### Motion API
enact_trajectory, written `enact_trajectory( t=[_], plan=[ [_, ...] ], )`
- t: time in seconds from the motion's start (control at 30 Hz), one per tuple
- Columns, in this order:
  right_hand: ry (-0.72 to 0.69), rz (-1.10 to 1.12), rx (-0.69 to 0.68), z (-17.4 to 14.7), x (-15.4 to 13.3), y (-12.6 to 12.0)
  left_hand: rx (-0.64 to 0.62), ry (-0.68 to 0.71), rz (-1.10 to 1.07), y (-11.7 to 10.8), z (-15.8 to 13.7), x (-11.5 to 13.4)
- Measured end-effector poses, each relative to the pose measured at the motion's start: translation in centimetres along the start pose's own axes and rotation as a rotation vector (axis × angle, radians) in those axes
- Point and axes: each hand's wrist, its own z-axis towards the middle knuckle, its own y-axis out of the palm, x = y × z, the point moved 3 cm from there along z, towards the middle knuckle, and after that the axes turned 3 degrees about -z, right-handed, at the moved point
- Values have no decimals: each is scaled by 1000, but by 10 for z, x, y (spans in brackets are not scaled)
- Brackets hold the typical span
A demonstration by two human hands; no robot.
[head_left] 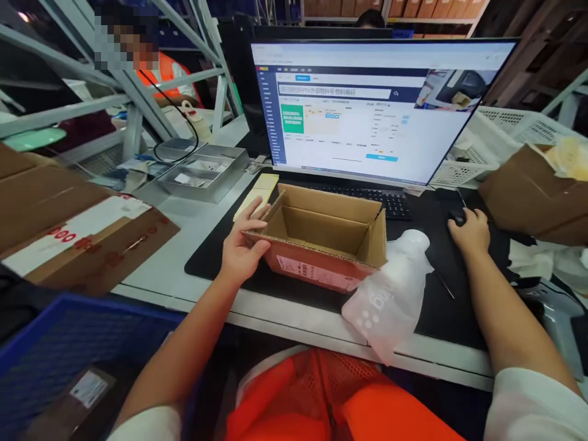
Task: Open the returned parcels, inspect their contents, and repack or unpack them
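Observation:
An open cardboard box (316,266) stands in front of me on a black desk mat (215,245). My left hand (243,242) grips its left end, thumb on the front edge and fingers at the rim. Inside, the visible part of the box shows bare brown walls. On the mat to the right, my right hand (471,231) rests curled over a black computer mouse (457,216). A white translucent plastic bag (390,300) leans by the box's right corner and hangs past the desk edge. Behind the box lies a black keyboard (395,205), partly hidden.
A large monitor (344,128) stands behind the keyboard. Cardboard boxes flank me: a taped box (92,239) left, an open box (528,190) right. Below left is a blue crate (114,324). A metal tray (206,177) and a yellow pad (257,193) lie left. A person in orange sits beyond the frame.

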Motion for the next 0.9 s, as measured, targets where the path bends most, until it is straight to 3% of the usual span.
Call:
enact_trajectory(
  t=[0.13, 0.27, 0.4, 0.47, 0.63, 0.73, 0.9],
  plan=[
    [15, -15, 11, -1, -3, -6, 58, -83, -84, -1, 7, 8],
    [10, -34, -2, 0, -9, -7, 153, -151, -110, -21, 11, 22],
    [-10, -71, 1, 4, -11, -2, 266, -31, -39, -43, -3, 33],
    [-20, -77, 26, 5, -8, 0, 285, -38, 7, -50, -18, 32],
    [2, -96, 67, 6, -1, 6, 300, -196, 17, -59, -60, 8],
    [0, -114, 31, 6, 0, 9, 323, -277, 138, -62, -78, -9],
    [-13, -101, 22, 9, 2, 14, 368, -622, 472, -73, -104, -30]
  ],
)
